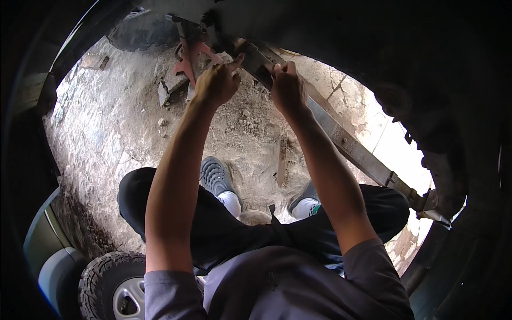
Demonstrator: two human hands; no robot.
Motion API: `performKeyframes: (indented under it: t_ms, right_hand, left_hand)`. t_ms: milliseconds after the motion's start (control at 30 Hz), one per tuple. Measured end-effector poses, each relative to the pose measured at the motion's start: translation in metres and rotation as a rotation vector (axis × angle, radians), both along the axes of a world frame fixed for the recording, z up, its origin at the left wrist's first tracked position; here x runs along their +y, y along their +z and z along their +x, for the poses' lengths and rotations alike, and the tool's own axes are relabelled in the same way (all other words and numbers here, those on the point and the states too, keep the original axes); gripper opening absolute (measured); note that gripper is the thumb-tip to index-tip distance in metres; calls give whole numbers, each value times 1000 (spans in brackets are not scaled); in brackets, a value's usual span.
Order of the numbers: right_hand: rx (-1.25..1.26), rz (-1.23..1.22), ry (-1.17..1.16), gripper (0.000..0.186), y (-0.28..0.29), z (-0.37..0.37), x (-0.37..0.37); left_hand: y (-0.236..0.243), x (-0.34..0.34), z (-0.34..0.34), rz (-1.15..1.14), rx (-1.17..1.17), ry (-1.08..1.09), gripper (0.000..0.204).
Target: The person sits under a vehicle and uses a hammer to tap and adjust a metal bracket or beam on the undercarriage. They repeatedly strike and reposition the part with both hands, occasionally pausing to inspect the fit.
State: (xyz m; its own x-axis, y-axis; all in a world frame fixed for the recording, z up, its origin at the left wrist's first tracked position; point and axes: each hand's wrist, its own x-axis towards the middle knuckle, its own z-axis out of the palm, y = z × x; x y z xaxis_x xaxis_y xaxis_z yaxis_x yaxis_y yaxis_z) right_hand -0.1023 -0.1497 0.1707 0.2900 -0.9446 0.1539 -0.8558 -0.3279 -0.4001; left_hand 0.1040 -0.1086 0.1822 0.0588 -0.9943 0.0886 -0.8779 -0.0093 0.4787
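Above me, a long metal bar [346, 143], like a leaf spring, runs diagonally from the upper middle down to the lower right. My left hand [217, 81] is at its upper end, index finger stretched toward the metal and the other fingers curled; what they hold, if anything, is hidden. My right hand [286, 88] is closed at the bar's side, a little lower and to the right, its grip partly hidden. A red metal stand [186, 65] stands on the dirty ground behind my left hand.
Dark vehicle underbody [341, 26] surrounds the top and sides. A spare tire with a silver wheel [100, 280] lies at lower left. A small block [95, 61], a flat strip [282, 160] and rubble lie on the ground [101, 138]. My crossed legs and shoes are below.
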Motion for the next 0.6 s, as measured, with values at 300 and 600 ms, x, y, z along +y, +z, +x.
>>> performKeyframes:
  t_ms: [300,600]
  right_hand:
    - [-72,-39,-29,28,-21,7,19]
    - [-58,98,-40,29,-8,17,25]
  left_hand:
    - [0,3,3,64,51,32,67]
    - [-6,6,8,-18,3,29,72]
